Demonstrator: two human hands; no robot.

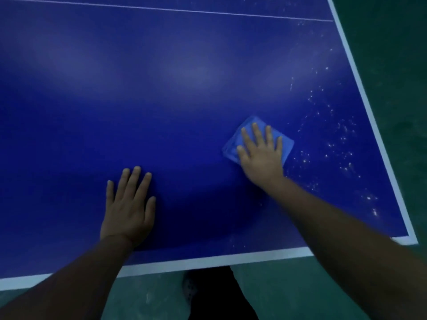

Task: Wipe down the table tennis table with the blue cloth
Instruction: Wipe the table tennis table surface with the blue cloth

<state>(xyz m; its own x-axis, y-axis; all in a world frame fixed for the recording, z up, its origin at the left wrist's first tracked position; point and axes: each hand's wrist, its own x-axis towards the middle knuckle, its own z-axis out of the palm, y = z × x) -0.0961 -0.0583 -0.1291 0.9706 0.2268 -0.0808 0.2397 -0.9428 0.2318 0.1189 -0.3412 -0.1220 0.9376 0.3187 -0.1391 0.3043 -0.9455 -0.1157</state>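
Right hand [261, 155] lies flat, fingers spread, on a folded square blue cloth [257, 139]; left hand [129, 204] flat on the smooth, white-speckled blue tabletop [161, 77].

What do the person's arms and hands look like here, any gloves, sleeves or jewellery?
Both hands are bare: no gloves on the left hand or the right hand. Both forearms are uncovered up to the frame edge, so no sleeves show. No watch, bracelet or rings are visible, though the picture is dim and slightly blurred, so small items could be missed.
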